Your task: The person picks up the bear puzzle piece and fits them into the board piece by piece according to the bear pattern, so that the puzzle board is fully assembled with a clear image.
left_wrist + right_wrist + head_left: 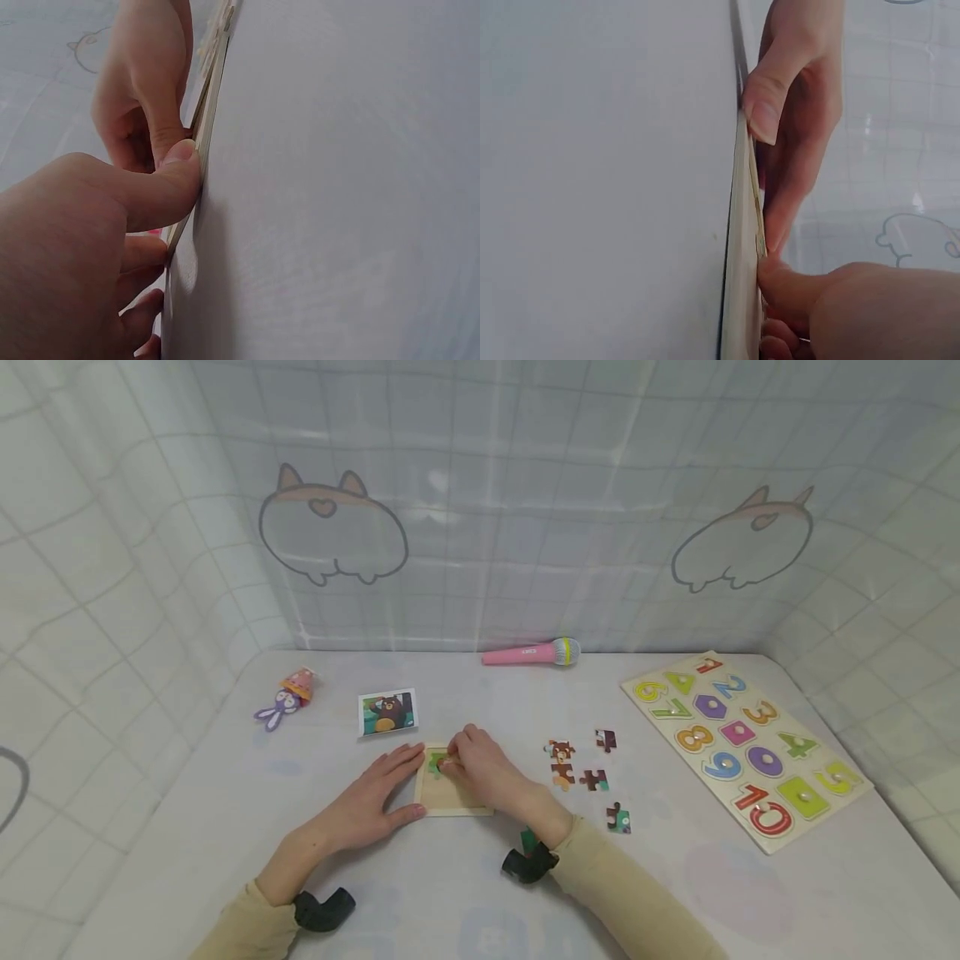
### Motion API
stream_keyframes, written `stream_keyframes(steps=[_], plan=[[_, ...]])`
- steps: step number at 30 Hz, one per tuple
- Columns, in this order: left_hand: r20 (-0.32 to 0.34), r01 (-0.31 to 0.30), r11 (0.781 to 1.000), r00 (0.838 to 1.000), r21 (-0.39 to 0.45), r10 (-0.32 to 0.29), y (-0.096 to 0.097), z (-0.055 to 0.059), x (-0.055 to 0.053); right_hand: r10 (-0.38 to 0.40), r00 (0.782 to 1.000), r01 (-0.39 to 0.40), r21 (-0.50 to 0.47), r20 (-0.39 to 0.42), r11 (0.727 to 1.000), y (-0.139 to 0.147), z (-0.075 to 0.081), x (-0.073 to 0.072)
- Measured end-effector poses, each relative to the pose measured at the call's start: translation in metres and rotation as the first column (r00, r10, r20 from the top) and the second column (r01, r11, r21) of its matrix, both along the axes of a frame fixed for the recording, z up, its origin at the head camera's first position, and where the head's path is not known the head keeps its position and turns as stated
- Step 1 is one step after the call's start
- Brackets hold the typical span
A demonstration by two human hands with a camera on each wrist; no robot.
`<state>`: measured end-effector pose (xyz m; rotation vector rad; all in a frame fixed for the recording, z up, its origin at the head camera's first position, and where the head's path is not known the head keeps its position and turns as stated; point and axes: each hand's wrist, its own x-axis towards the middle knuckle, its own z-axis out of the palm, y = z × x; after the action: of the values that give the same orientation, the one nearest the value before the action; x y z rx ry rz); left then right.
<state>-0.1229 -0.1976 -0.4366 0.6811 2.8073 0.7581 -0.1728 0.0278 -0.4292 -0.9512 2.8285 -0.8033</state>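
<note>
A small wooden puzzle tray (442,800) lies on the table in front of me. My left hand (367,806) rests against its left side, fingers extended, with the thumb at the near corner. Over the tray's upper part, my right hand (491,774) pinches a puzzle piece that its fingers largely hide. A green puzzle piece (434,767) shows in the tray's upper left. To the right lie loose pieces: two joined bear pieces (562,766), a brown piece (595,779), a dark piece (606,740) and a green-brown piece (618,817).
Behind the tray lies a bear picture card (387,713). A purple rabbit toy (287,700) is at the back left, a pink toy microphone (528,654) at the back. The number board (738,752) covers the right side. Another green piece (528,841) lies partly under my right wrist.
</note>
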Motion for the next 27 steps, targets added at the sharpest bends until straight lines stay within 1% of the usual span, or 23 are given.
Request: stream_keyframes(steps=[4,7,16,24,27], plan=[[-0.003,-0.002,1.000,1.000,-0.001,0.002,0.000,0.000,0.000,-0.005,0.999,0.004,-0.023,-0.043,1.000,-0.001,-0.004,-0.001],[-0.004,-0.004,1.000,1.000,-0.006,0.004,0.000,0.000,0.000,-0.018,0.998,0.016,-0.038,-0.056,0.999,-0.002,-0.006,-0.001],[-0.017,-0.010,1.000,1.000,-0.012,0.010,0.000,-0.001,0.001,-0.073,0.996,0.071,-0.048,-0.054,0.996,-0.007,-0.009,-0.002],[-0.010,-0.013,1.000,1.000,-0.013,0.012,0.002,0.000,0.002,-0.080,0.994,0.076,-0.056,-0.073,0.996,-0.005,-0.011,-0.003],[-0.013,-0.016,1.000,1.000,-0.017,0.016,0.003,0.001,0.003,-0.084,0.994,0.080,-0.062,-0.069,0.995,-0.005,-0.012,-0.003]])
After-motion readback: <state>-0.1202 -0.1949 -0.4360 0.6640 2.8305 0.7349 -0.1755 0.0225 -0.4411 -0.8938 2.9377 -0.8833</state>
